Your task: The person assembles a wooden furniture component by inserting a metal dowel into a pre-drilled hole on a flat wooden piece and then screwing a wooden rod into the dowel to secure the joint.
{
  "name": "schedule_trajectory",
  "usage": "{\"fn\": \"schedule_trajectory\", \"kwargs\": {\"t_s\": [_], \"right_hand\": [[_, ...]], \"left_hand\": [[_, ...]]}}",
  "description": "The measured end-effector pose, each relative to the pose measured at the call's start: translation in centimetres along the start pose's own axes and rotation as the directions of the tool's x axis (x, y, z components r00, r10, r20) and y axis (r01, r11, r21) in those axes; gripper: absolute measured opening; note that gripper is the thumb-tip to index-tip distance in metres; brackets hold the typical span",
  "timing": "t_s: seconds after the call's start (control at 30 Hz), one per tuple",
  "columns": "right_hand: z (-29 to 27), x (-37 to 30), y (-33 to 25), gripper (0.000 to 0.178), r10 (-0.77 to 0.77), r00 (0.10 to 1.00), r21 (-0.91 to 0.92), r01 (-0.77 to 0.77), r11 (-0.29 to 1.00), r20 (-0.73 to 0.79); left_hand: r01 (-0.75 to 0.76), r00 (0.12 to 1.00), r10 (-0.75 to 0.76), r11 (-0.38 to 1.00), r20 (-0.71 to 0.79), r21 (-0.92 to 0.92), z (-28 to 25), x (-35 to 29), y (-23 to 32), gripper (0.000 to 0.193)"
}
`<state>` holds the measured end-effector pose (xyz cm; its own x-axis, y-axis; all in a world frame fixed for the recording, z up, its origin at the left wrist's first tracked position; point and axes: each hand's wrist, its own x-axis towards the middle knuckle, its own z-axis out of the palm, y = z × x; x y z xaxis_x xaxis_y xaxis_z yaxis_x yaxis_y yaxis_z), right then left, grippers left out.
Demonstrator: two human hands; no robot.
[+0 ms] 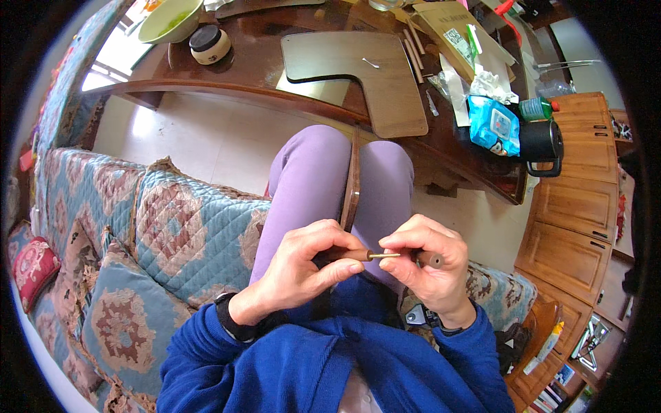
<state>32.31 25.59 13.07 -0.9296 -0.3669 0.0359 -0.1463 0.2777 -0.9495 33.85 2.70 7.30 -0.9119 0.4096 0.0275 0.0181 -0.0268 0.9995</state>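
My left hand [299, 265] is closed around a brown wooden rod [354, 255]. A thin brass-coloured pin [383, 255] sticks out of the rod's end, toward my right hand [437, 265]. The fingertips of my right hand are pinched together at the pin's far end. That same hand also holds a second brown rod [432, 259], whose round end with a small hole faces up. Both hands are above my lap, close to each other. Between my thighs a narrow brown wooden board [353, 175] stands on edge.
On the dark table [255, 86] ahead lie an L-shaped wooden board [330, 58], several brown rods [413, 51], and a cardboard box [451, 34]. A blue wipes pack [494, 127] and a black mug [540, 144] stand near its right edge. A quilted sofa [179, 220] extends to my left.
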Motion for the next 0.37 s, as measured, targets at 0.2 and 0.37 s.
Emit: {"fn": "schedule_trajectory", "kwargs": {"t_s": [0.2, 0.37], "right_hand": [[0.27, -0.71, -0.29, 0.019, -0.048, 0.997, -0.044, 0.046, 0.998, -0.052], [0.52, -0.79, 0.08, 0.018, -0.120, 0.989, -0.047, 0.116, 0.992, -0.090]], "left_hand": [[-0.092, 0.994, 0.101, 0.981, -0.042, 0.172, 0.68, 0.38, 0.49, 0.025], [-0.049, 0.997, 0.059, 0.984, -0.058, 0.169, 1.05, 0.31, 0.95, 0.025]]}}
